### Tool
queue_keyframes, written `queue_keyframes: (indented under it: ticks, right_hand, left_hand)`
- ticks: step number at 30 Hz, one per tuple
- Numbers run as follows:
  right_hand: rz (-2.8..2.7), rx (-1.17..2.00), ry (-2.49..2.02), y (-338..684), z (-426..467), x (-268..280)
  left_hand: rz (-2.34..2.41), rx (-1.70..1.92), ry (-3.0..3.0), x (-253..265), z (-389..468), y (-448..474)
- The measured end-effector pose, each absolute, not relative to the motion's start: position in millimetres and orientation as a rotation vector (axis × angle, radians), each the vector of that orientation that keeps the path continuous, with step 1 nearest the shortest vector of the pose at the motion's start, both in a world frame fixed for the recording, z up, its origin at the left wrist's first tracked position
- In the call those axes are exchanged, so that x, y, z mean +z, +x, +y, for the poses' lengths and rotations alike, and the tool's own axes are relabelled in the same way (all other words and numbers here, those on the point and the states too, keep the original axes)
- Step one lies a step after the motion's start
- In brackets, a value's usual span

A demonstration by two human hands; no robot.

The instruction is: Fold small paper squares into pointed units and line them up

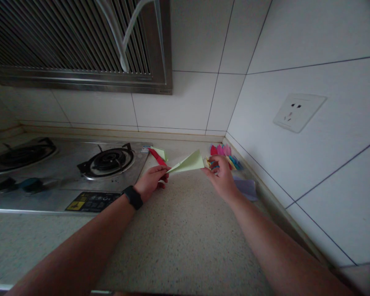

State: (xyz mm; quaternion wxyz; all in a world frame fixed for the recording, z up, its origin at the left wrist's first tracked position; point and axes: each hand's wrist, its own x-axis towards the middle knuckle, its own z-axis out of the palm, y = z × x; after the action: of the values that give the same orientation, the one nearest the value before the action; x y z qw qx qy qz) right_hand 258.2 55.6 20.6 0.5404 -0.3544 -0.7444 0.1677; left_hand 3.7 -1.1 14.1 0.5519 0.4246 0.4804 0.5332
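Note:
A pale green folded paper is stretched between my two hands above the counter. My left hand, with a black watch on the wrist, pinches its narrow left end. At the wider right end, the lower corner sits at the fingertips of my right hand, whose other fingers are curled. Behind my left hand lie a red folded paper and another pale green folded piece. Small pink folded papers and blue ones are grouped beyond my right hand, which partly hides yellowish pieces there.
A gas stove takes up the left of the speckled counter. Beside my right wrist lies a lavender paper sheet near the tiled wall. A range hood hangs above, and a socket is on the right wall.

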Motion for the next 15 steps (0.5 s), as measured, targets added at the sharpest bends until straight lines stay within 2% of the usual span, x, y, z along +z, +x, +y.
queue_keyframes:
  ticks: [8, 15]
  right_hand:
    - [-1.915, 0.211, -0.767, 259.6, 53.0, 27.5]
    - [-1.891, 0.504, -0.937, 257.7, 54.8, 19.3]
  left_hand:
    - [1.115, 1.225, 0.945, 14.1, -1.2, 3.7]
    - [1.142, 1.186, 1.098, 19.1, -5.2, 5.6]
